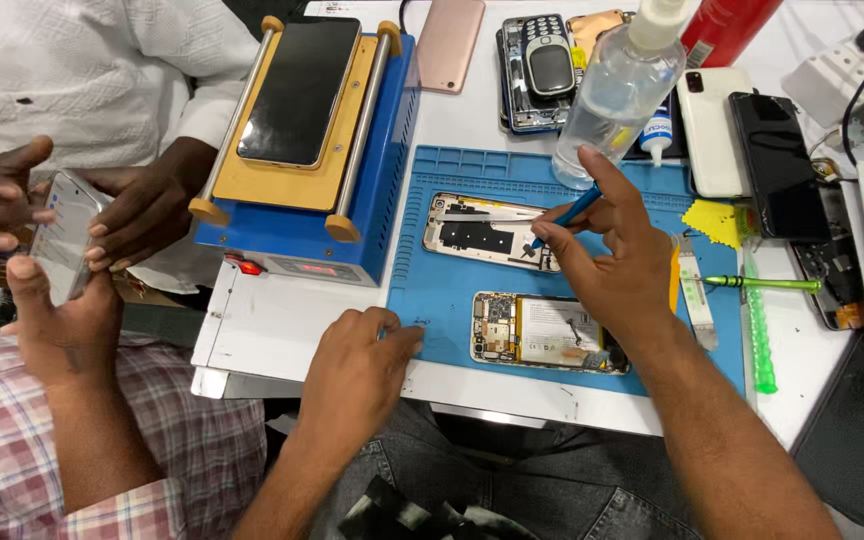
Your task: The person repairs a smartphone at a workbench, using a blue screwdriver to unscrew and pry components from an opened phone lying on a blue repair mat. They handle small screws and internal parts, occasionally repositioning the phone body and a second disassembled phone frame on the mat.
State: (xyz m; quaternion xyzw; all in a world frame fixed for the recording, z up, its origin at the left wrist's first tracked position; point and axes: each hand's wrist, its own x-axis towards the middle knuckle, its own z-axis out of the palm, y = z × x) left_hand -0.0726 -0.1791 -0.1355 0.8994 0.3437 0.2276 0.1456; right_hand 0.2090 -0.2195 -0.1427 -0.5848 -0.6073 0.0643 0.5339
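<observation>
Blue tool (579, 208) pinched in right hand (607, 262) over phone frame (492, 232); left hand (357, 370) loosely curled, empty, on mat (452, 300); a slip could scratch the frame, or elbow the clear bottle (617, 95) over.

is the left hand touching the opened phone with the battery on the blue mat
Apart. The head view shows the left hand resting on the blue mat's edge, with bare mat showing between its fingertips and the opened phone.

Work mat (452, 290): matt blue, rubbery-looking, lightly scuffed. Opened phone (547, 332) shows bare metal frame and a matt pale battery; blue tool (574, 210) in right hand (612, 260) looks smooth plastic. Bottle (617, 95): clear glossy plastic.
</observation>
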